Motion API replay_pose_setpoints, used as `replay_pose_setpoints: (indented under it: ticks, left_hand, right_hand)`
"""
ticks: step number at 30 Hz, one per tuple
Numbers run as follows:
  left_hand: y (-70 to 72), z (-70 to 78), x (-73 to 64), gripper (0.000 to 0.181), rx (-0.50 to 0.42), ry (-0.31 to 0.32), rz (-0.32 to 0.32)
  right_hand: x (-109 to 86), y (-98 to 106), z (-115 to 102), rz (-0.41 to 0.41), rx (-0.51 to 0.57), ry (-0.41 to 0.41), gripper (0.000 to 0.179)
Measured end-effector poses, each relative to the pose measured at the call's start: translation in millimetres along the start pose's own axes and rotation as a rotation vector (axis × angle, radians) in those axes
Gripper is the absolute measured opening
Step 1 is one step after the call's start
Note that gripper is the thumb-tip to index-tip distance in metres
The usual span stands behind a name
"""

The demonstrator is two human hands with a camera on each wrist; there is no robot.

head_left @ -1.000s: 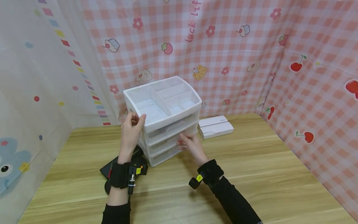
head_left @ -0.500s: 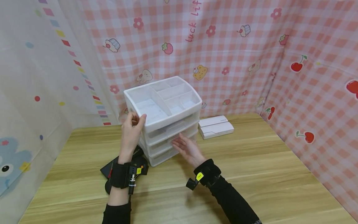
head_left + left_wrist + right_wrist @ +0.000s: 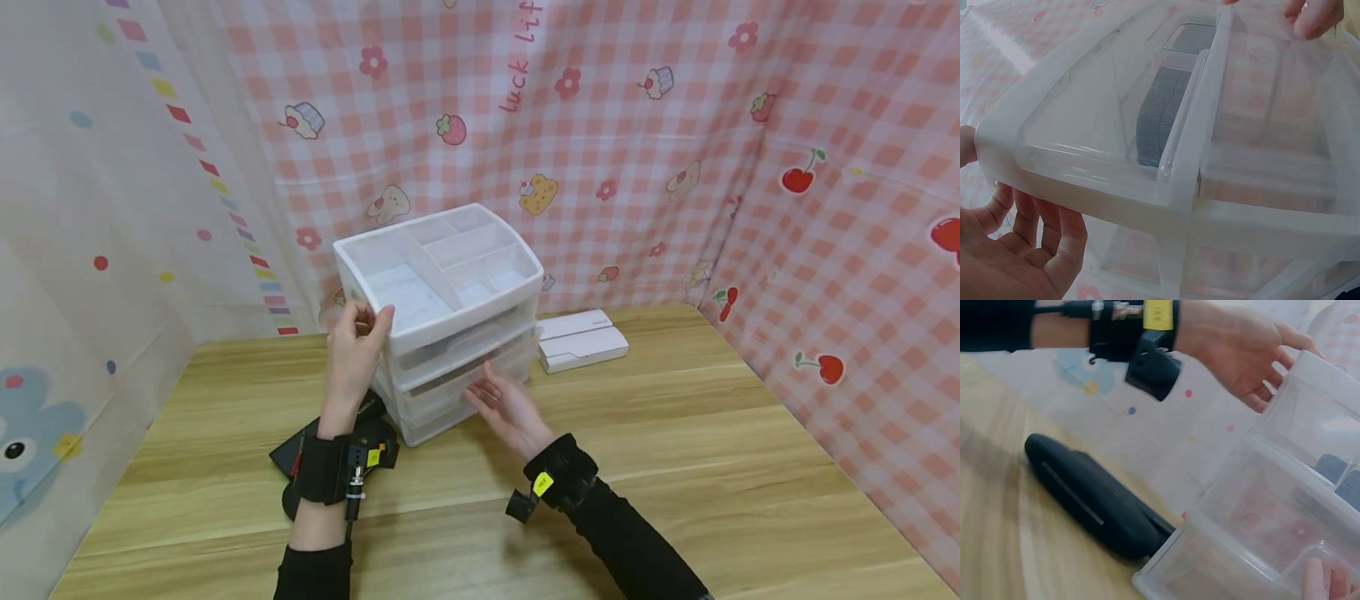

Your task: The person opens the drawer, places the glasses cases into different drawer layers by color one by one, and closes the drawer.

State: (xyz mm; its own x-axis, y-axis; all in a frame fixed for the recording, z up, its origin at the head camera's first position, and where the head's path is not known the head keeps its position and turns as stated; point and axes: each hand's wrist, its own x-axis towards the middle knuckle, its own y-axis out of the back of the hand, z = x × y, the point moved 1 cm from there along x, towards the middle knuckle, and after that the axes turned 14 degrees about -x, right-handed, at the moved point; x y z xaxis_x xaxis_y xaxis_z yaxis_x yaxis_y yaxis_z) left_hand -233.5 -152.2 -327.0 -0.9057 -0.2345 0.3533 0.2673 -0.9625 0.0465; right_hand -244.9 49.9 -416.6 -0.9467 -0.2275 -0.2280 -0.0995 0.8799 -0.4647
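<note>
A white storage box with three translucent drawers (image 3: 431, 325) stands on the table, its top split into compartments. My left hand (image 3: 352, 346) grips its front left corner, thumb at the upper rim and fingers beneath the edge in the left wrist view. My right hand (image 3: 513, 412) has its fingertips at the pull of the middle drawer (image 3: 435, 398), which juts out a little from the frame. In the right wrist view, the right hand's fingers (image 3: 1314, 578) show at that pull. Through the top drawer's clear front, a dark grey block-like thing (image 3: 1163, 115) is visible.
At the right, close to the drawers, lies a white flat case (image 3: 583, 342). A long black rounded case (image 3: 1088, 497) and other dark items lie left of the drawers, partly hidden by my left forearm. Patterned curtains (image 3: 600, 125) surround the wooden table (image 3: 675, 467).
My right hand has shifted from the drawer fronts onto the middle drawer's pull, and that drawer has come slightly outward. The left hand keeps its grip on the corner.
</note>
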Motion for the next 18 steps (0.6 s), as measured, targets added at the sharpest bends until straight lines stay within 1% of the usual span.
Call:
replay_pose_setpoints:
  ticks: [4,9,11,15,18]
  left_hand:
    - [-0.1,0.2,-0.1,0.027,-0.004,-0.002,-0.002]
    - [-1.0,0.5,-0.1,0.025,-0.015,-0.008,0.000]
    - [-1.1,0.8,-0.3,0.025,-0.013,-0.009,0.001]
    - [-0.9,1.7,-0.5,0.025,-0.005,-0.008,0.000]
    - [-0.7,2.0,-0.8,0.026,-0.003,-0.006,-0.002]
  right_hand:
    - [-6.7,3.9,0.2,-0.002,-0.043,0.022,0.012]
    - [-15.6,9.0,-0.2,0.003,-0.071,0.026,0.010]
    - [-18.4,10.7,-0.3,0.002,-0.077,0.029,0.009]
    - [-23.6,13.6,-0.4,0.003,-0.080,0.024,0.013]
    - [-28.7,15.5,-0.4,0.005,-0.076,0.008,0.012]
